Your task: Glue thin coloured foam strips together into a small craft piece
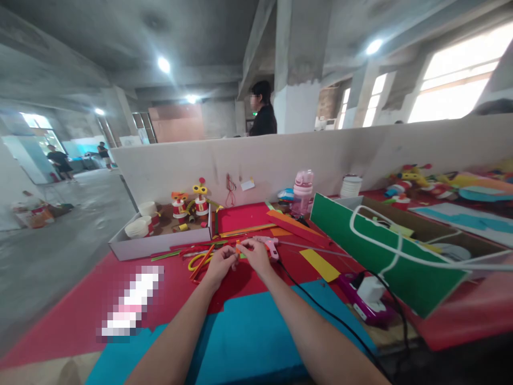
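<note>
Both hands meet over the middle of the red-covered table. My right hand (256, 255) pinches a small orange paper piece (238, 246) at its fingertips. Close beside it, my left hand (221, 263) has its fingers pressed together; what lies between them is too small to make out. A pink hot glue gun (272, 247) lies just right of my right hand, its black cord running toward me. Left of my left hand are a yellow ring-shaped loop (197, 262) and thin orange strips (202, 263). A bit of green shows beneath my fingers.
A white box (160, 245) at left holds paper cups and two cup figures. Blue sheets (256, 337) cover the near edge. A purple power strip (366, 305) with cords and a green-sided box (380, 256) stand at right. A pink bottle (302, 192) is near the partition (256, 160).
</note>
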`<state>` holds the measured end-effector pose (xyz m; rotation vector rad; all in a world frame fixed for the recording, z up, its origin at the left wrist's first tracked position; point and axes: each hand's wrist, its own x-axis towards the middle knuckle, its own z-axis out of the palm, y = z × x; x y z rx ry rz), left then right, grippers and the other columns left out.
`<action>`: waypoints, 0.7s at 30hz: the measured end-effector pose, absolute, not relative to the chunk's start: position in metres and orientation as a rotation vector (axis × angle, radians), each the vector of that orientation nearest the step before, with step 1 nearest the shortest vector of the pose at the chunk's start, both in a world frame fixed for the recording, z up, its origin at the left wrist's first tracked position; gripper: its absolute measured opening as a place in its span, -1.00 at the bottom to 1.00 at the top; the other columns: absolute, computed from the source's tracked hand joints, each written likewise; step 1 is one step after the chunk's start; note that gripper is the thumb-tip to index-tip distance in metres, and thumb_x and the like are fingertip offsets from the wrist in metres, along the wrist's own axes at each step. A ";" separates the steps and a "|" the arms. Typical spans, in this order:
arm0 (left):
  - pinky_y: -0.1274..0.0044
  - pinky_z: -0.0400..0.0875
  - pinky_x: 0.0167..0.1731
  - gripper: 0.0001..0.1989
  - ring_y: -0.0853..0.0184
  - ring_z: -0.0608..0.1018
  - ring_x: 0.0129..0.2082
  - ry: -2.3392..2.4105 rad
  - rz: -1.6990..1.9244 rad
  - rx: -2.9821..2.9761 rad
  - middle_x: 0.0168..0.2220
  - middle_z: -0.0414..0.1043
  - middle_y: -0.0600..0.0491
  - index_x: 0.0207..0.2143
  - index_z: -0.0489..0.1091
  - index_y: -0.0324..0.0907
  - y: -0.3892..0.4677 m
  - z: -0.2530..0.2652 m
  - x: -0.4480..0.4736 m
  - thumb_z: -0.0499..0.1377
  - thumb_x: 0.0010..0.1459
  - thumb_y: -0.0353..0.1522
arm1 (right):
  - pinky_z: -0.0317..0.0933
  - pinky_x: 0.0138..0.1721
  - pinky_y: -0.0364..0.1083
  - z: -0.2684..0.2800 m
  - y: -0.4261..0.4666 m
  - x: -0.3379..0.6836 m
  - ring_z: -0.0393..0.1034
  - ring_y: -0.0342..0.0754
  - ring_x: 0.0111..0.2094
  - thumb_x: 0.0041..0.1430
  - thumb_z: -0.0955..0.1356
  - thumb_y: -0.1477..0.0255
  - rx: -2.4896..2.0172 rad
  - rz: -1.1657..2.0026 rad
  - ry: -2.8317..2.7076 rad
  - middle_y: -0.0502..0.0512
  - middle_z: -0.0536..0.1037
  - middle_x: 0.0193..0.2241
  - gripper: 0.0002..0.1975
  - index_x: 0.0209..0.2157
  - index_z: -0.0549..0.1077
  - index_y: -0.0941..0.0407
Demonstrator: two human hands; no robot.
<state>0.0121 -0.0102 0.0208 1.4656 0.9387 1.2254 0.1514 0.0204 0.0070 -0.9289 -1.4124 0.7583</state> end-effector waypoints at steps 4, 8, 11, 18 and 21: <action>0.61 0.17 -0.56 -0.72 0.47 0.34 -0.69 0.929 1.208 1.464 -0.68 0.34 0.15 -0.52 0.33 -0.21 -0.009 0.017 0.012 0.30 -0.06 -0.21 | 0.27 -0.27 -0.05 0.005 0.025 0.155 0.41 -0.01 -0.39 -0.02 0.38 0.17 -0.929 0.761 -1.313 0.07 0.55 -0.49 -0.74 -0.50 0.48 0.10; 0.62 0.18 -0.58 -0.71 0.47 0.34 -0.69 0.953 1.283 1.379 -0.66 0.36 0.16 -0.48 0.32 -0.20 -0.004 0.013 0.011 0.31 -0.10 -0.21 | 0.24 -0.32 -0.08 0.007 0.026 0.155 0.37 -0.05 -0.42 0.02 0.34 0.10 -0.905 0.837 -1.181 0.04 0.50 -0.52 -0.66 -0.49 0.44 0.11; 0.62 0.20 -0.57 -0.73 0.48 0.34 -0.68 0.954 1.344 1.357 -0.64 0.36 0.16 -0.48 0.33 -0.21 -0.001 0.011 0.009 0.30 -0.09 -0.22 | 0.22 -0.33 -0.10 0.008 0.021 0.150 0.35 -0.07 -0.42 0.02 0.35 0.12 -0.865 0.913 -1.277 0.01 0.48 -0.52 -0.68 -0.49 0.43 0.11; 0.62 0.21 -0.54 -0.75 0.48 0.34 -0.66 0.958 1.269 1.421 -0.66 0.35 0.14 -0.48 0.36 -0.22 -0.002 0.011 0.008 0.29 -0.04 -0.23 | 0.20 -0.36 -0.10 0.005 0.017 0.145 0.32 -0.08 -0.46 -0.07 0.40 0.25 -0.888 0.889 -1.420 -0.01 0.46 -0.55 -0.79 -0.54 0.41 0.10; 0.62 0.20 -0.55 -0.75 0.48 0.33 -0.66 0.937 1.231 1.440 -0.67 0.35 0.15 -0.49 0.35 -0.22 -0.005 0.013 0.010 0.28 -0.03 -0.23 | 0.21 -0.35 -0.09 0.005 0.020 0.149 0.33 -0.07 -0.45 -0.07 0.39 0.22 -0.897 0.895 -1.374 0.01 0.48 -0.54 -0.77 -0.53 0.43 0.11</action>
